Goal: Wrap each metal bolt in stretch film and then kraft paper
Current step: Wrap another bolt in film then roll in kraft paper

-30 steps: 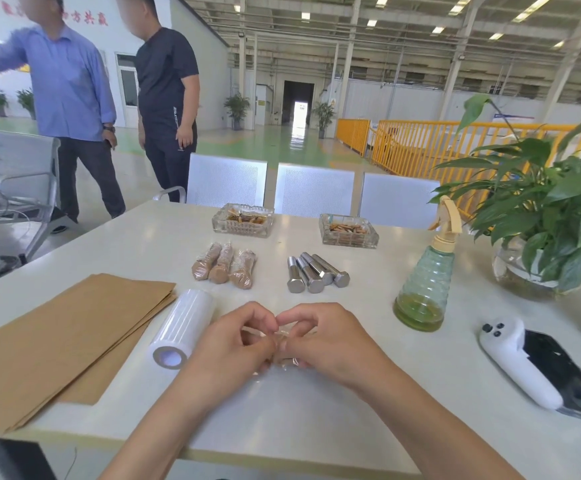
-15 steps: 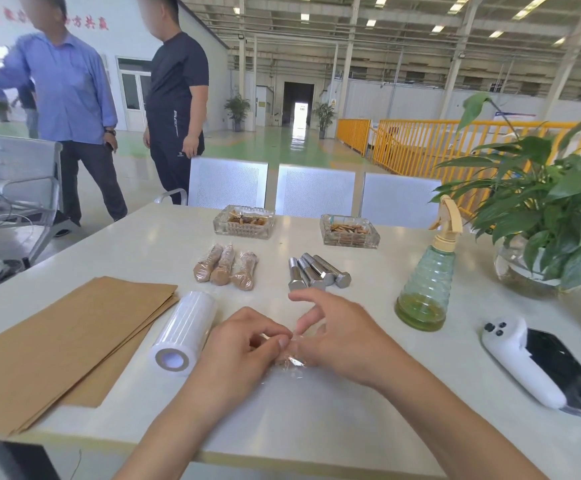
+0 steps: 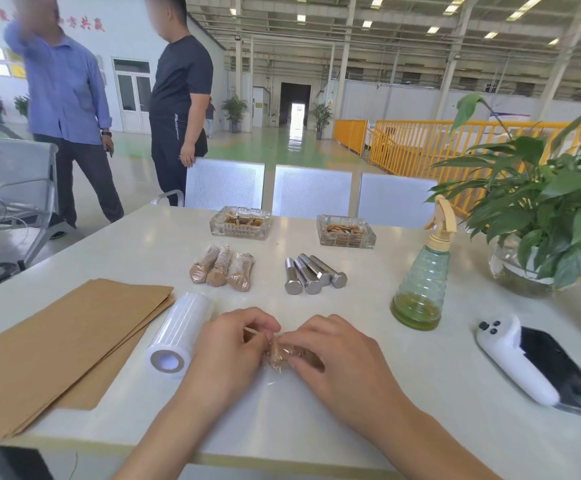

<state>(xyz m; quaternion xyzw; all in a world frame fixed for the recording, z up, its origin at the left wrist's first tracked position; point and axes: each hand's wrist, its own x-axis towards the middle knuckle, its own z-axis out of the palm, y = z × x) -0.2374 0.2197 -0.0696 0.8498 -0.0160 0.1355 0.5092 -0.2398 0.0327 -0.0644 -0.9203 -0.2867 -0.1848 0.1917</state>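
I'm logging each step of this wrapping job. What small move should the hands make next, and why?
Probably press the loose film end flat against the wrapped bolt. Both the left hand and the right hand pinch it, and crinkled film still sticks out between them. Afterwards it could join the three wrapped bolts.

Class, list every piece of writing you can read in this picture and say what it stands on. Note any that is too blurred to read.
"共赢": the last red characters on the white back wall; those before them are hidden or blurred.
Small white print on the black trousers: too small to read.
Blue-and-white sign behind the yellow railing: unreadable.
Nothing on the table carries writing.
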